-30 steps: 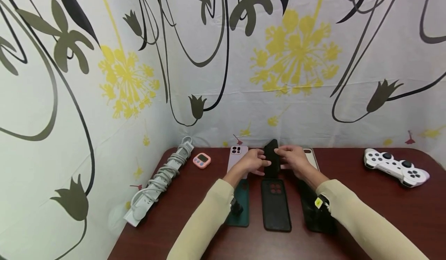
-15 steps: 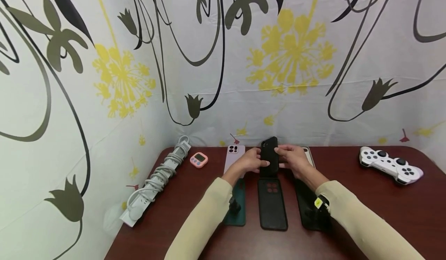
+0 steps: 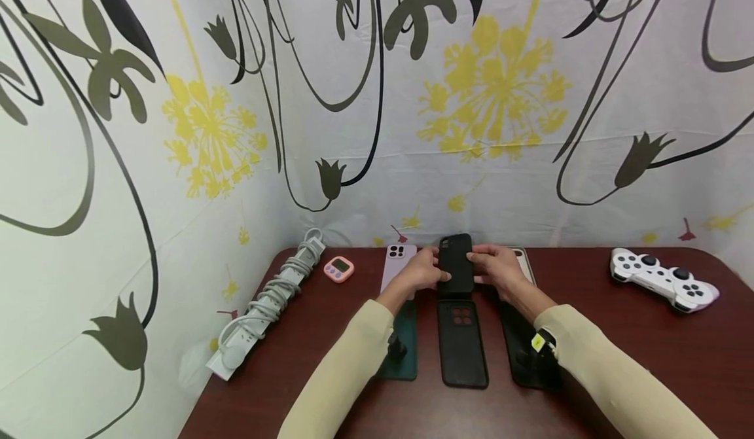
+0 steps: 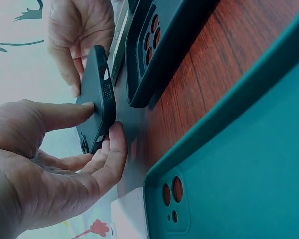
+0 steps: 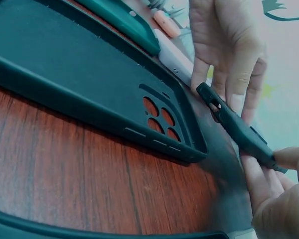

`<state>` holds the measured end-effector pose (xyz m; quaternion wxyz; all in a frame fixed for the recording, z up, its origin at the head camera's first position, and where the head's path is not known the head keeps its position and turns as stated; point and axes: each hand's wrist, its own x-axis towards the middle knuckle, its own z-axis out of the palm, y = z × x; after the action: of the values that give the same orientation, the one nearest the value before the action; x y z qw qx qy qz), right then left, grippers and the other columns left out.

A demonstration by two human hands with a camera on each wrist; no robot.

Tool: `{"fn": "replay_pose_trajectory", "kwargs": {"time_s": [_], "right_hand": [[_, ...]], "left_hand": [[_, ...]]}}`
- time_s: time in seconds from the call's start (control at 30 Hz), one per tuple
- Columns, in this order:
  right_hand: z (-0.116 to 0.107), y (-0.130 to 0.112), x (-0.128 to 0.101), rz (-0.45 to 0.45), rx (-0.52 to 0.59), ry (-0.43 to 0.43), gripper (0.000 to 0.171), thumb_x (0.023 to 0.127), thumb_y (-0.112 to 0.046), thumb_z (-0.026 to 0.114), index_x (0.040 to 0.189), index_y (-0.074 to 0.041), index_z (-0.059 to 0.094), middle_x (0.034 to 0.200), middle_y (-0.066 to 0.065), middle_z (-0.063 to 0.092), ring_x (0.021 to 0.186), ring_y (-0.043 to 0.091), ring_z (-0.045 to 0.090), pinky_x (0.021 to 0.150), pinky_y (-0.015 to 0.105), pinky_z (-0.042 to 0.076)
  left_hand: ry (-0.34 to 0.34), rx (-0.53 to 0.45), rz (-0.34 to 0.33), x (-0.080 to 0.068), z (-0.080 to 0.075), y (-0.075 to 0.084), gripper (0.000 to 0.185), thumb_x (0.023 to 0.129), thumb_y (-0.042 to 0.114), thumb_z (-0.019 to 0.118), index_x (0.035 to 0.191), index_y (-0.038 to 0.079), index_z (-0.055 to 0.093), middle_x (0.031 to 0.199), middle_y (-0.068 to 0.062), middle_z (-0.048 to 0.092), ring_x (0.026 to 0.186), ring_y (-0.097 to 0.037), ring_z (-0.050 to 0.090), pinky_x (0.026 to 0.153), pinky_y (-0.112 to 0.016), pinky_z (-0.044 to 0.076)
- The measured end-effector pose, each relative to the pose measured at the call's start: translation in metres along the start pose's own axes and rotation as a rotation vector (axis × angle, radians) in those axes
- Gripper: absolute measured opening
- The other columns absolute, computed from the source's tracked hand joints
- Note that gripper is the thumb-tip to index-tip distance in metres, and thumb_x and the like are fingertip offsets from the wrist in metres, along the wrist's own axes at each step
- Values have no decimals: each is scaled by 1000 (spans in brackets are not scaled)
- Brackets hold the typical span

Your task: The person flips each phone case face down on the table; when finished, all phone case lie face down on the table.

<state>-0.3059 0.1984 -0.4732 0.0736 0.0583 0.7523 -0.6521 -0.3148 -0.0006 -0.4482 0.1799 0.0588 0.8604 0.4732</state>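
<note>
Phone in black case, held off the table at its far middle, tilted up on its long edge between both hands. Left hand pinches its left edge: thumb on the upper face, fingers under. Right hand grips the right edge, thumb on top, fingers beneath. Black case lies flat just nearer, camera holes toward the phone. Green case to its left, another dark case to its right, partly hidden by the right sleeve. Pink phone lies beside the left hand.
</note>
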Motion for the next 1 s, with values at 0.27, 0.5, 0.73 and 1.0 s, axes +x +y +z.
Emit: {"fn": "replay_pose_trajectory", "kwargs": {"time_s": [0.27,0.5,0.73,1.0], "right_hand": [[8,0,0,-47,-186,54,51,106,-19,64,150,4,52,142,29,61,92,11,72,79,33,66],[15,-1,3,-59,-306,60,54,103,-14,67,150,8,50,137,30,61,107,30,73,82,33,64],[17,2,6,-148,-516,81,55,102,-16,68,150,8,52,136,31,64,120,42,67,89,45,61],[20,1,7,-166,-599,100,58,100,-14,69,150,9,50,131,29,66,118,42,65,96,51,56]], "left_hand": [[57,168,29,0,0,1,71,99,11,75,161,11,41,150,-14,60,131,-29,64,102,-43,58],[77,268,86,0,-3,3,69,97,8,76,158,4,44,144,-19,64,128,-30,64,98,-40,59],[90,359,103,4,-2,-1,68,96,10,76,157,3,45,137,-19,67,110,-27,67,84,-35,57],[117,468,86,7,2,0,68,95,16,79,154,2,48,146,-18,62,129,-31,63,100,-38,58]]}}
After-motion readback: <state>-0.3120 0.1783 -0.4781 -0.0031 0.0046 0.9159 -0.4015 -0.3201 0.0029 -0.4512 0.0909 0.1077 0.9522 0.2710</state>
